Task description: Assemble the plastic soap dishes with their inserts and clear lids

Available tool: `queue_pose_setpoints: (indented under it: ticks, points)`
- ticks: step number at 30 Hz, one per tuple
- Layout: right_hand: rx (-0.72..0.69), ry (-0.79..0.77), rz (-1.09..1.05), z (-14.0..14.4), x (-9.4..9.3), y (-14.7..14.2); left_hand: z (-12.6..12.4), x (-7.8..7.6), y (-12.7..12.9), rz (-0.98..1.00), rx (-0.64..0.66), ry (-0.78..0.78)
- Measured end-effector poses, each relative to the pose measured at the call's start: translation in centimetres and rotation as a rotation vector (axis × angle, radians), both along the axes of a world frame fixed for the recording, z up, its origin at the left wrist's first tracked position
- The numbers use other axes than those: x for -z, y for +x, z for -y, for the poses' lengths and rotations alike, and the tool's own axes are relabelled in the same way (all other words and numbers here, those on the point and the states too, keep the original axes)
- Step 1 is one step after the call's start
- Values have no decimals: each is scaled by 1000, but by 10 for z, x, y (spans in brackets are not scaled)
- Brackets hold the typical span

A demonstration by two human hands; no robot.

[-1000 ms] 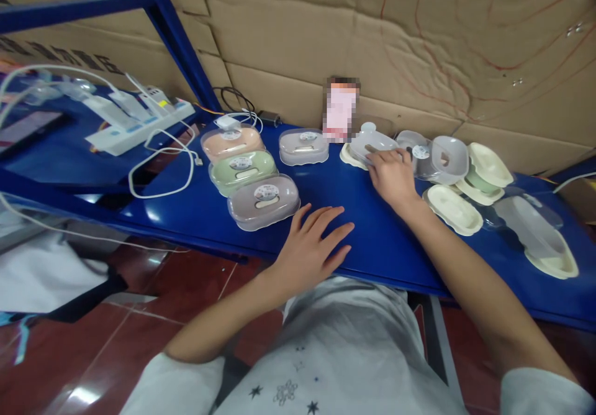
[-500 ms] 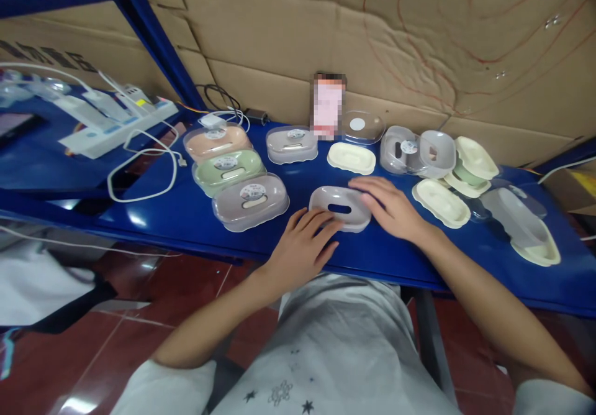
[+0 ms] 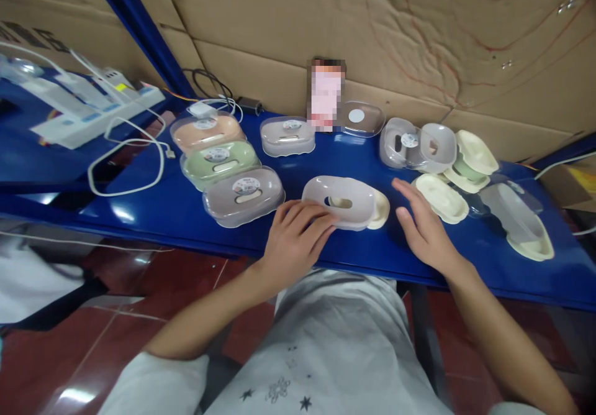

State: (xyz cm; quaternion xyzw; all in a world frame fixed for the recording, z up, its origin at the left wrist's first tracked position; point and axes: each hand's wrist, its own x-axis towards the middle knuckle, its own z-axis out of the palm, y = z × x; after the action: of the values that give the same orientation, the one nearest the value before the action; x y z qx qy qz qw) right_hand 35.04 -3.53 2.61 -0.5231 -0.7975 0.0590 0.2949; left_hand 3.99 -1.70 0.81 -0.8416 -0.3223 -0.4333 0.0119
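Note:
My left hand [image 3: 295, 232] grips the near left edge of a grey plastic soap dish tray [image 3: 362, 199] with an oval hole in its middle. Beneath that tray lies a cream base [image 3: 382, 209], showing past its right end and through the hole. The two pieces are not lined up. Off to the right, my right hand [image 3: 423, 228] is open, fingers apart and holding nothing. Just beyond it sits another cream base [image 3: 442, 199]. Left of my left hand is a grey lidded soap dish [image 3: 244, 197] with a round label.
Green [image 3: 218, 163] and peach [image 3: 209, 130] lidded soap dishes stand behind the grey one. A propped phone [image 3: 326, 95], a clear lid [image 3: 362, 120] and stacked grey trays [image 3: 437, 148] line the back. A power strip [image 3: 97, 117] and cables occupy the left.
The cream base from the back middle is now under the grey tray. My right hand has left the tray and moved right. My left hand stays on the tray.

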Motion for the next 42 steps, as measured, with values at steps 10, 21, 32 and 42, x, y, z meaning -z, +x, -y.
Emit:
queue_pose_setpoints:
  ticks: [10,21,32,42]
  points:
    - [-33,85,154,23,25,-10,-29,1,38,-256,180,-156]
    - [150,96,292,11,4,19,-16,-3,-3,-388,245,-134]
    - [488,159,452,-116,-27,13,-16,2,-13,-207,295,-262]
    - [438,193,447,-90,-13,35,-19,7,-13,-185,308,-236]
